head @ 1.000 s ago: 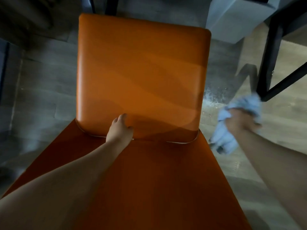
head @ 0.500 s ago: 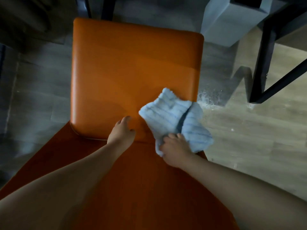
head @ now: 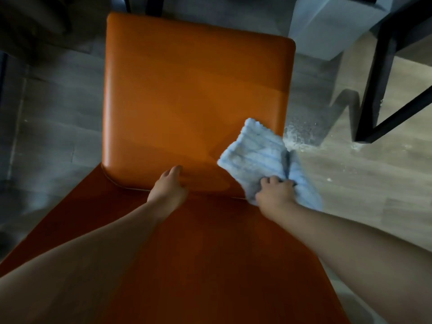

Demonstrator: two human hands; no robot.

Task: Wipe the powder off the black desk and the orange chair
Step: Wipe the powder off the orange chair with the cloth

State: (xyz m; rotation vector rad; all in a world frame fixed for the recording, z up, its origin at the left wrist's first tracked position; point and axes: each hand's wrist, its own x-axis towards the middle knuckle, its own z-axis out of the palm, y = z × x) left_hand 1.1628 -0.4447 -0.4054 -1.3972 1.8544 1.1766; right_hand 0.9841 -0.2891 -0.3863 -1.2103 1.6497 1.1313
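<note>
I look straight down on the orange chair (head: 187, 90); its seat is bright and its backrest runs dark towards me. My left hand (head: 167, 190) rests on the rear edge of the seat, where the seat meets the backrest. Its fingertips are hidden. My right hand (head: 274, 195) grips a crumpled light blue striped cloth (head: 254, 155). The cloth lies on the seat's rear right corner and hangs over the right edge. I see no powder on the seat.
White powder (head: 297, 136) is scattered on the wooden floor just right of the seat. A black metal desk leg with its brace (head: 378, 78) stands at the right. A grey box (head: 327, 24) sits at the top right.
My right hand swung the cloth in from beside the chair onto the rear of the seat, then slid it right to the corner. My left hand stayed put.
</note>
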